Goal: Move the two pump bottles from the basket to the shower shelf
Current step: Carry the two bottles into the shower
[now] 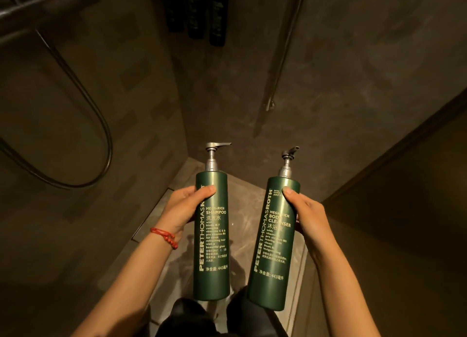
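Two green pump bottles are being held upright in the air over the shower floor [177,185]. The shampoo bottle [211,235] is being gripped by the left hand [183,210], fingers closed around it, and the body cleanser bottle [274,245], slightly tilted, by the right hand [307,215] likewise. A narrow gap is being kept between them. Open room is lying ahead toward the wall corner, a hose [101,124] hanging left.

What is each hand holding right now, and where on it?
Left hand grips the shampoo bottle at its upper body; right hand grips the body cleanser bottle likewise.
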